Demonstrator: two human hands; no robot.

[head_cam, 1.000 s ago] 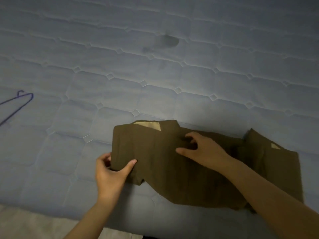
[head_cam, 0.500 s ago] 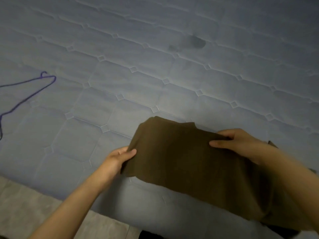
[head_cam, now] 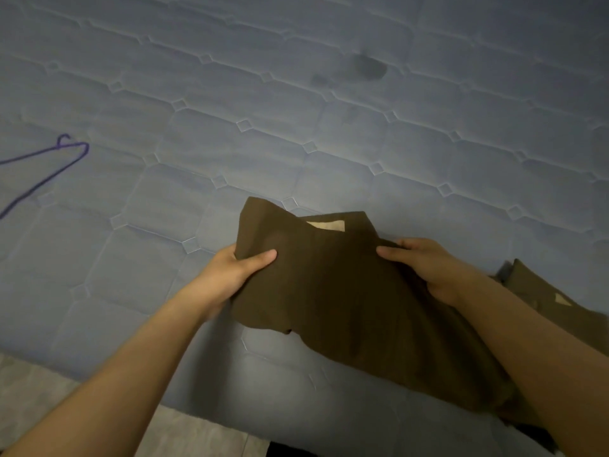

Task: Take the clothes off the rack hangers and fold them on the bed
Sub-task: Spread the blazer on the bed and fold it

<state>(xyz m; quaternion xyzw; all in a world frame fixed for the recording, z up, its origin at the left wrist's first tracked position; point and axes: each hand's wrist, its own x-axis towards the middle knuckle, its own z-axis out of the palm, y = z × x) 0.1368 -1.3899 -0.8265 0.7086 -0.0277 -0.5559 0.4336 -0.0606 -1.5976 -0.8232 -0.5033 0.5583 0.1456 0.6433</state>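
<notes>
Readable text, labels, brands, numbers, signs: none. Brown garment, lower centre of the frame: one pale tan patch at its upper edge, blank as far as can be seen. Second small pale patch on the brown cloth at lower right: too small to read.

You have open bed ahead of you and to the left, bare quilted surface running to the far edge of view. The purple hanger lies flat at the far left, well apart from your hands. The brown garment fills the near middle and spreads right, where more brown cloth covers the bed. A strip of floor shows at the near left.
</notes>
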